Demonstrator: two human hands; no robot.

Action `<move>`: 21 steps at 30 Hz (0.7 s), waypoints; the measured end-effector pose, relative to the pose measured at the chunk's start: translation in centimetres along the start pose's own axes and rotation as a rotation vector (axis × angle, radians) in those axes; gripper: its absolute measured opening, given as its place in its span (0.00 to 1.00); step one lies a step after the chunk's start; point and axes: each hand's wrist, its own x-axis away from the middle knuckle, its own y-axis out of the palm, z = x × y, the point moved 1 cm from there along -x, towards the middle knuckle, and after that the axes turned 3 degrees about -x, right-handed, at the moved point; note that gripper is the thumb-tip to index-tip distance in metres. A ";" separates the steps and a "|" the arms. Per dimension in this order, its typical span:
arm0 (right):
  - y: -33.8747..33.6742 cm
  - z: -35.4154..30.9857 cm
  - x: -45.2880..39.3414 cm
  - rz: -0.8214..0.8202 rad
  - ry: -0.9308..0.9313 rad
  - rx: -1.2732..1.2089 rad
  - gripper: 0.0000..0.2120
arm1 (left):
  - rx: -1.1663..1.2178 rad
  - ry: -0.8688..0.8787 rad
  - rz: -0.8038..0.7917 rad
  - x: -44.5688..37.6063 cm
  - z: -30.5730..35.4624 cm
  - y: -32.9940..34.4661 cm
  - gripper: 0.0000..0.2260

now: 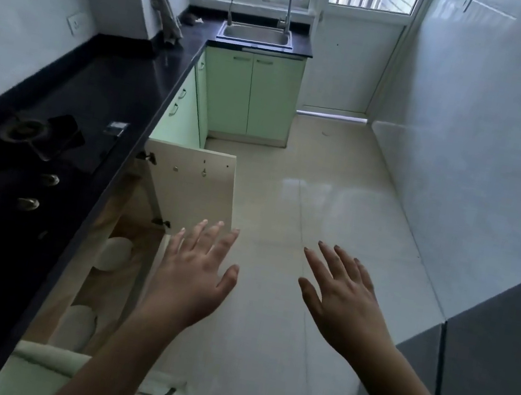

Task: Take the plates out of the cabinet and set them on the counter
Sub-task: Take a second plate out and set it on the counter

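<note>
Plates point(115, 253), two white ones, sit inside the open cabinet point(105, 278), half hidden under the counter point(96, 92) edge; left hand point(193, 276) and right hand point(343, 302) spread, empty, above the floor point(303, 205).

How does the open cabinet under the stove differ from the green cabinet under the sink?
The cabinet under the stove stands open, its doors swung out over the floor; the cabinet under the sink has both doors shut. The open one shows a pale wood interior holding white plates; the shut one shows only green door fronts. The open one is near the left hand; the sink one sits at the far end. Both sit below the same dark counter.
</note>
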 end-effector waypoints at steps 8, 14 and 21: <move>1.1 5.0 -5.8 -0.001 0.019 -0.034 0.27 | -0.047 0.042 -0.002 -7.8 2.2 2.8 0.32; 1.8 11.0 -13.0 -0.030 -0.047 -0.051 0.33 | -0.112 -0.043 -0.018 -15.3 4.3 4.8 0.29; 0.6 16.6 -21.7 -0.102 -0.150 -0.063 0.27 | -0.148 -0.211 -0.036 -21.3 6.9 5.0 0.29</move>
